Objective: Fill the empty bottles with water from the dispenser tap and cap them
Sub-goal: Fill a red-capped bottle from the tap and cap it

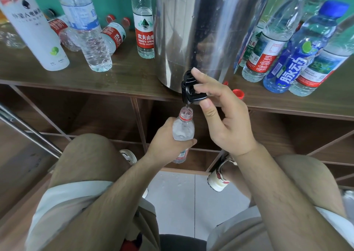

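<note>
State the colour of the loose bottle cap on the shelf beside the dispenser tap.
The bottle cap is red, best seen in the head view.

Held bottle [183, 128]: lower body hidden by left hand [166, 141]; fill level unreadable. Dispenser [201, 30] top cut off at 12 o'clock. Tap [189, 87] lever partly covered by right fingers [206, 78]. Cap [238, 93] half hidden at 3 o'clock of tap. White bottle [36, 34], 10 o'clock: top blurred, cropped.

The left hand [168, 137] holds a bottle [183, 129] under the black tap [191, 89]. Water runs into it. The right hand [224, 116] pinches the tap. A red cap [238, 93] lies just right.
</note>
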`<action>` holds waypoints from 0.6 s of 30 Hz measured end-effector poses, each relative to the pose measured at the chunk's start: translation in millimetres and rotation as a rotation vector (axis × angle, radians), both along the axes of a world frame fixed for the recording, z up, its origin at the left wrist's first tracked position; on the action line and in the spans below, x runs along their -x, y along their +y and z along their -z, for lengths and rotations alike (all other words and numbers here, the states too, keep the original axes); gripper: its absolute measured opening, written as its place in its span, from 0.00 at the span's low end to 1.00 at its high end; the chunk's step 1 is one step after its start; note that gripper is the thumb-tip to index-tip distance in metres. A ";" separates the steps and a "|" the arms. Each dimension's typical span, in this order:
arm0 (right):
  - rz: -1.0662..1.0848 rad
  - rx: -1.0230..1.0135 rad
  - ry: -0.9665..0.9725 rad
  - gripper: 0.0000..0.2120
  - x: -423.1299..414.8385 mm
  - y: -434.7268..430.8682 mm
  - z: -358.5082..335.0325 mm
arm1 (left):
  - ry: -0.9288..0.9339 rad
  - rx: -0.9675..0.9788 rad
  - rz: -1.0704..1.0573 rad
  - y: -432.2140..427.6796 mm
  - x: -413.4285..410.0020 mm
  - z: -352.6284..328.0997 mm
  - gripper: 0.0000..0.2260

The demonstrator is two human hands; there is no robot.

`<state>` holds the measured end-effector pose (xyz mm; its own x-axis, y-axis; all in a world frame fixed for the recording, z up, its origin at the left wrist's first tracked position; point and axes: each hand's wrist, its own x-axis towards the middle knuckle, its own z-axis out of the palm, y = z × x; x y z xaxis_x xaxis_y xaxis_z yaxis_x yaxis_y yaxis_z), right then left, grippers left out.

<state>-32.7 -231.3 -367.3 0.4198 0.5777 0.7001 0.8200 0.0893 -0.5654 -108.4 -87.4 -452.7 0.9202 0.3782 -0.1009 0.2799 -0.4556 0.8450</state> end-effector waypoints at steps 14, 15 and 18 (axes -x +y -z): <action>0.001 -0.005 -0.009 0.11 0.6 0.3 0.3 | 0.015 0.037 -0.046 -0.5 -0.5 6.9 0.28; 0.005 -0.004 -0.010 0.11 0.7 0.3 0.1 | 0.019 0.034 -0.047 -0.6 -0.5 7.0 0.28; 0.018 -0.002 -0.014 0.11 1.1 0.8 0.3 | 0.020 0.033 -0.050 -0.5 0.1 7.0 0.28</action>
<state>-33.8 -230.5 -367.6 0.4205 0.5685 0.7071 0.8292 0.0756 -0.5539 -108.4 -87.9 -459.7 0.8979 0.4196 -0.1326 0.3188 -0.4125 0.8533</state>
